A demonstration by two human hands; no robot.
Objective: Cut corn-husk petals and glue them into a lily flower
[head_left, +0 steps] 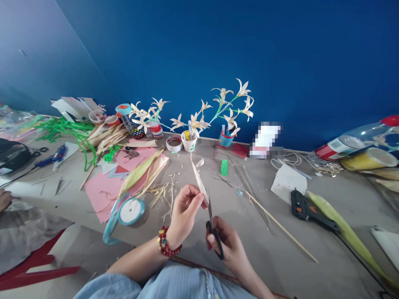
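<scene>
Between thumb and fingers of my left hand [189,211] is a narrow, pale husk strip [198,176], pointing up and away from me. My right hand [225,240] has its fingers in the handles of black-handled scissors [211,224]. The blades lie right beside the lower end of the strip, near my left fingertips; whether they touch it I cannot tell. A small loose petal piece [200,162] rests on the grey table [193,270] just beyond. Behind stand cups with pale husk flowers, among them a white cup [189,143] and a blue-red cup [225,140].
Left of my hands lie a blue ribbon roll [131,210], pink paper [96,191] and green husk [140,172]. To the right are a thin stick [282,226], wires, a black glue gun [311,211] and a bottle [339,145]. Another person's hand [4,199] shows at the far left.
</scene>
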